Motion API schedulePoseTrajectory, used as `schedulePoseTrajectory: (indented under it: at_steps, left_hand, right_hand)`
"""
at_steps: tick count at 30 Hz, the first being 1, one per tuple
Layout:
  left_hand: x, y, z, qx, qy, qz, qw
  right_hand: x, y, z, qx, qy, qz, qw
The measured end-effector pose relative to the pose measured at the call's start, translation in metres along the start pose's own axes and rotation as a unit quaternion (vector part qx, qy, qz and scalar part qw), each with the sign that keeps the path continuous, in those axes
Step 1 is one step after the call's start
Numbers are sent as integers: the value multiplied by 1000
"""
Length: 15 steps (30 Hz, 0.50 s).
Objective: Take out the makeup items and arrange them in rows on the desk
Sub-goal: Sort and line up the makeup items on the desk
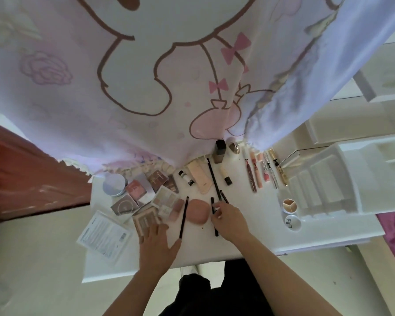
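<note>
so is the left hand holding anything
No, the left hand lies flat on the desk with fingers straight, while the right hand pinches a black pencil.

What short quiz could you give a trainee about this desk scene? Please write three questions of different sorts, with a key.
1. True or false: the left hand has straight, spread fingers.
2. What does the right hand pinch? A) a black pencil B) a round jar C) a paper packet
3. Fill in: the white organiser stands on the desk's ____ side.
Key: 1 true; 2 A; 3 right.
</note>
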<state>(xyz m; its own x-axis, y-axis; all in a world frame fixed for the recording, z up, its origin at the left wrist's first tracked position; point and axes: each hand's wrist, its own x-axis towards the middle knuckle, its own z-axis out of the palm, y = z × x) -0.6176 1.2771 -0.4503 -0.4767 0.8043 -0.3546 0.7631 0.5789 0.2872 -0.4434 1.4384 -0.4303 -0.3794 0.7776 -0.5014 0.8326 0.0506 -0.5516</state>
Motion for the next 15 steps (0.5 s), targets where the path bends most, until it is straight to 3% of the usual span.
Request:
schedulePoseTrajectory:
  at_steps: [7, 15]
  left_hand:
    - [-6, -11, 1, -39, -14, -29, 999]
    - [-7, -21, 14, -110, 24, -67, 991]
  right_hand:
    - [1, -29, 42, -71, -66, -62, 993]
    - [-6, -29, 57, -76, -76, -86, 990]
